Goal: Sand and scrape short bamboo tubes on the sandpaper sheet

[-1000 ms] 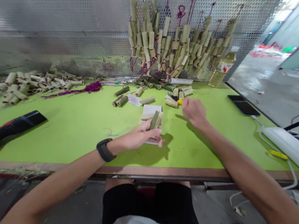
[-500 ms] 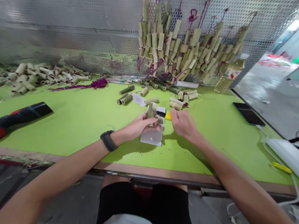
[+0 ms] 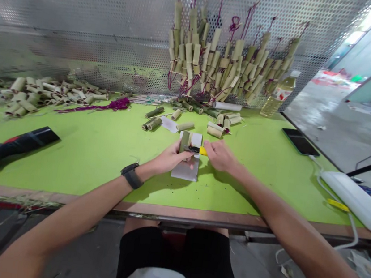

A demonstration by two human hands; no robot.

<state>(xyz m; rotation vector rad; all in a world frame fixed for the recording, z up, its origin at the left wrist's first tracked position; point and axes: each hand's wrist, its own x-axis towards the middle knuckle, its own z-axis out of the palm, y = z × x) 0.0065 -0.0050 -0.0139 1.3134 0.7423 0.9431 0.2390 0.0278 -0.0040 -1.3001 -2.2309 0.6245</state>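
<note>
My left hand (image 3: 177, 155), with a black band on the wrist, is closed around a short green bamboo piece (image 3: 185, 140) held upright over a white paper sheet (image 3: 185, 173). In my right hand (image 3: 219, 154) is a yellow utility knife (image 3: 203, 151). The knife's dark front end lies across the bamboo, close to my left thumb. Behind the hands, a loose bamboo tube (image 3: 185, 126) lies beside a smaller scrap of paper (image 3: 169, 124).
Bamboo tubes (image 3: 25, 92) are heaped at the back left near purple string (image 3: 118, 103). A black-and-red tool (image 3: 18, 145) lies left. Strung bamboo bundles (image 3: 215, 61) hang on the mesh. A bottle (image 3: 279, 96), phone (image 3: 300, 142) and white power strip (image 3: 355, 200) are right.
The knife's dark front end has moved down and left, from beside the bamboo piece's top to across it. My right hand has come closer to my left. The whole view has shifted slightly.
</note>
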